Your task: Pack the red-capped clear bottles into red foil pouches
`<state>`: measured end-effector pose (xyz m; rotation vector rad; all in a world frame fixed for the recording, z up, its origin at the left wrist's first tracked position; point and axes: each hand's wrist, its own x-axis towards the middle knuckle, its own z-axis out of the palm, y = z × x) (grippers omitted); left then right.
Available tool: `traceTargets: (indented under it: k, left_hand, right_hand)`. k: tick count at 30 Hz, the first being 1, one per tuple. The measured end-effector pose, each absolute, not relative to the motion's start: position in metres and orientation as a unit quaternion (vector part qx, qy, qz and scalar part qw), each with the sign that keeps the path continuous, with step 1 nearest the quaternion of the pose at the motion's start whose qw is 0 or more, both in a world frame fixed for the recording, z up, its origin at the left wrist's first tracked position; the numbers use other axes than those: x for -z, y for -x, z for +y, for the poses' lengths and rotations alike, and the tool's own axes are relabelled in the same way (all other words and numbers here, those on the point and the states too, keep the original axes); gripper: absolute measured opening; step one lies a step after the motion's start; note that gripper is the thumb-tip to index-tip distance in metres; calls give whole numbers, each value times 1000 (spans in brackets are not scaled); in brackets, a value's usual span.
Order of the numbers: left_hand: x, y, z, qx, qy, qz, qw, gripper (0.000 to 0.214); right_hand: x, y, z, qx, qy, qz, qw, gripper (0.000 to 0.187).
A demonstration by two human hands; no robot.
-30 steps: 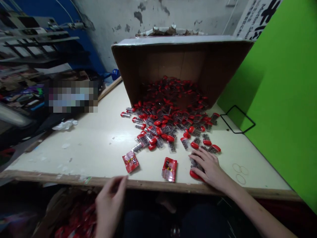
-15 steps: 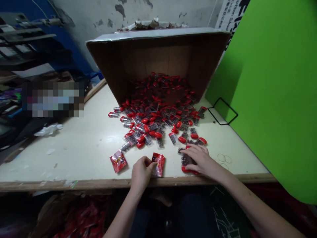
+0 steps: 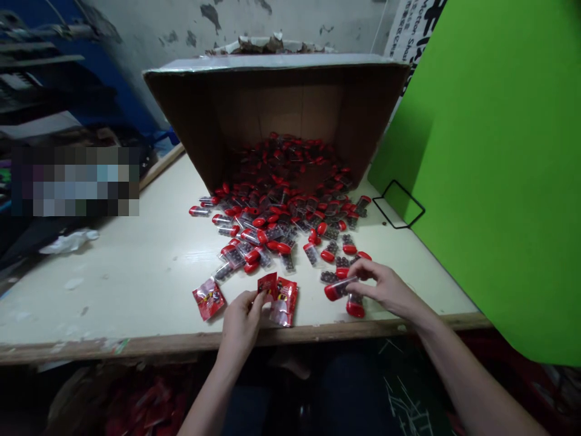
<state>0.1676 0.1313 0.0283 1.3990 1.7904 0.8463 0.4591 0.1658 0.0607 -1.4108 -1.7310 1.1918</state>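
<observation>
Between thumb and fingers, my left hand (image 3: pixel 242 321) pinches a small red printed packet (image 3: pixel 267 283). More red packets (image 3: pixel 285 300) lie overlapped on the table just right of it, and a single one (image 3: pixel 209 299) rests to the left. My right hand (image 3: pixel 381 287) grips a clear container with a red cap (image 3: pixel 336 290), tilted above the table, with dark beads inside. Beneath that hand another red-capped bead container (image 3: pixel 355 306) lies near the table edge. Many similar containers (image 3: pixel 272 233) spill toward me in a heap.
A cardboard box (image 3: pixel 276 63) on its side holds the back of the heap. A green panel (image 3: pixel 490 181) with a black wire loop (image 3: pixel 399 204) stands at the right. Crumpled white paper (image 3: pixel 70 240) lies at left. The table's wooden edge (image 3: pixel 158 343) runs in front.
My left hand has drawn one red packet away from the others. My right hand has lifted a bead container off the table. The whole view has shifted slightly.
</observation>
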Motion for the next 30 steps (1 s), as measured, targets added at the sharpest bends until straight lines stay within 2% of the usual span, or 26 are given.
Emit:
traceTargets:
  k: [2,4,7,11,18,22,26,30]
  left_hand:
    - [-28,-169,131,-348,-530,682,366,30]
    - [-28,-171,132,-375,-509,670,389,30]
    - [-30,-176,131,-414,-461,653,435,30]
    - [-33,-183,130,-463,-377,631,496,28]
    - [-32,-199,131,-541,-188,577,582,28]
    - [-36,-207,130,-569,-94,517,633,28]
    - [-42,-211,127,-570,-79,486,657,27]
    - [-47,-211,123,-561,-92,472,673,25]
  right_hand:
    - [-52,-452,156,-489,555,-531,413,25]
    - [-43,-439,144,-523,562,-415,489,30]
    - [-35,-411,130,-550,554,-301,547,30]
    - [-37,-378,119,-563,515,-249,596,24]
    - [-43,-351,106,-586,503,-258,580,28]
    - [-42,-346,87,-599,509,-324,527,26]
    - [-40,-345,75,-606,509,-399,464,24]
    - [-39,-345,76,-592,521,-418,451,24]
